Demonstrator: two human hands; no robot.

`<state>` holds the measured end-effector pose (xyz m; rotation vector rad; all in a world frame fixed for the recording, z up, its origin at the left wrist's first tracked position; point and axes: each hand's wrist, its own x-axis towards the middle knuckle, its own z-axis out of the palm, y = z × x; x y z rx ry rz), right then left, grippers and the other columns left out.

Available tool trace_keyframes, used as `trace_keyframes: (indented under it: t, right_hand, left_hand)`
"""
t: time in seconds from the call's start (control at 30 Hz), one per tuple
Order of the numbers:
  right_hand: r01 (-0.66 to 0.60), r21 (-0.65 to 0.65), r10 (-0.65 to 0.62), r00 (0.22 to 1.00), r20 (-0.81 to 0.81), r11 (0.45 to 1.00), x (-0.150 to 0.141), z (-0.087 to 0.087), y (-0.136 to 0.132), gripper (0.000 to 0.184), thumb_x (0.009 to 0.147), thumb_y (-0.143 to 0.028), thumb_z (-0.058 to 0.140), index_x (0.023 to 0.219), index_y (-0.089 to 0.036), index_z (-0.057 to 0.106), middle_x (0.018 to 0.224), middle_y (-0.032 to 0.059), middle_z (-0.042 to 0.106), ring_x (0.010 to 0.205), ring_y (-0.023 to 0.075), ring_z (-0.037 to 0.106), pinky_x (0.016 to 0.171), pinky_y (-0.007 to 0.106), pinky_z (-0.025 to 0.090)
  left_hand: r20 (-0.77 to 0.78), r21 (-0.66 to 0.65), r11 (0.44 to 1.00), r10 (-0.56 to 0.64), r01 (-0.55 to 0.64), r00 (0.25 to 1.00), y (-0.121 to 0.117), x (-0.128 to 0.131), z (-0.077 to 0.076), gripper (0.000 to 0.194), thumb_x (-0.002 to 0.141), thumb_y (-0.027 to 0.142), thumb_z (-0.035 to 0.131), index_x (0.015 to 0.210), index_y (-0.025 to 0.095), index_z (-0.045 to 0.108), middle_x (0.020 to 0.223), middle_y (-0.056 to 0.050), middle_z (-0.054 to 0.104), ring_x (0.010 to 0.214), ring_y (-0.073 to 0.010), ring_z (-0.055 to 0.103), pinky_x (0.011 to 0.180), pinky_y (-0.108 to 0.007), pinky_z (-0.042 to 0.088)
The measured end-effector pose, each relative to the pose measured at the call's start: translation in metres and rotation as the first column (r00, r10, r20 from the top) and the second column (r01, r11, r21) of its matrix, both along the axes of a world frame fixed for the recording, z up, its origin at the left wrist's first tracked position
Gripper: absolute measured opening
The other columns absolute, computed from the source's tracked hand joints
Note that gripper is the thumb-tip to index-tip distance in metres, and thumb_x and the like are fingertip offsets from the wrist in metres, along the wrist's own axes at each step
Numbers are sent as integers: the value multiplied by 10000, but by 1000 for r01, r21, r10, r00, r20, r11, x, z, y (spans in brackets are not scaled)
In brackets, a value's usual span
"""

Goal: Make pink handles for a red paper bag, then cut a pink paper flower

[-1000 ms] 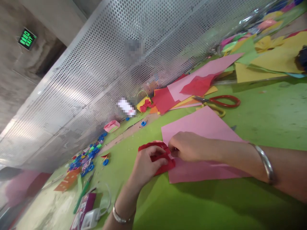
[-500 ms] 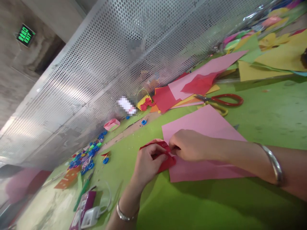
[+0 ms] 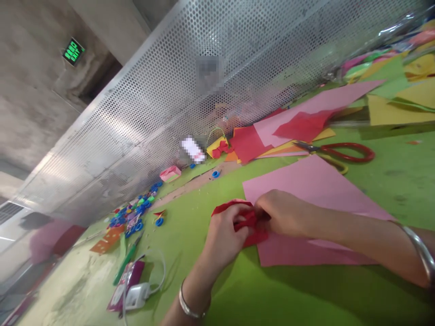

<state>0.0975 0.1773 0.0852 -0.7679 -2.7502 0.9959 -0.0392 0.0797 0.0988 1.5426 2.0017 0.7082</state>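
Note:
My left hand (image 3: 224,235) is closed around a piece of folded red paper (image 3: 257,238), holding it low over the green tabletop. The fingers of my right hand (image 3: 283,213) are curled in at the paper's right side and pinch its edge; its fingertips are partly hidden. Beneath my right hand and forearm lies a large pink paper sheet (image 3: 312,181), whose left edge meets the red paper. A silver bangle circles each wrist. Beyond the sheet rest scissors with red handles (image 3: 328,148), and a yellow-handled pair shows partly under them.
A perforated metal panel (image 3: 163,95) borders the table's far side. Along it lie red paper (image 3: 248,145), a small pink paper box (image 3: 170,173) and several blue rings and beads (image 3: 136,210). At the left are a green-handled tool (image 3: 124,265) and a white charger (image 3: 136,296) with its cable.
The view has shifted, so everything sits further right. My right fingers have moved in closer over the red paper, which now bunches between both hands. The pink sheet stays flat.

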Motion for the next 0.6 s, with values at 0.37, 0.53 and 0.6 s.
trace_keyframes:
  t: [0.37,0.53,0.6]
  right_hand:
    - [32,0,-32,998,-44,999,4,1,2,133,696,-126,556,621,-170,657,582,22,619,515,125,497,484,229,305]
    - [68,-17,-70,993,-99,998,9,4,10,145,705,-123,558,602,-179,643,569,-8,580,545,118,477,503,223,321]
    - [85,-8,-86,989,-121,996,10,7,13,155,713,-135,551,584,-180,625,577,-13,571,559,119,479,511,225,321]
  left_hand:
    - [-406,175,961,-126,212,905,-7,-5,3,252,733,228,689,983,254,717,927,-66,727,871,-263,624,829,-388,469]
    - [-343,536,844,185,31,921,-18,-29,19,177,770,393,686,880,258,720,881,-49,727,860,-223,621,866,-353,459]
    - [-177,610,776,331,-161,927,-19,-45,21,301,781,498,639,924,240,699,940,-59,715,899,-217,624,843,-337,474]
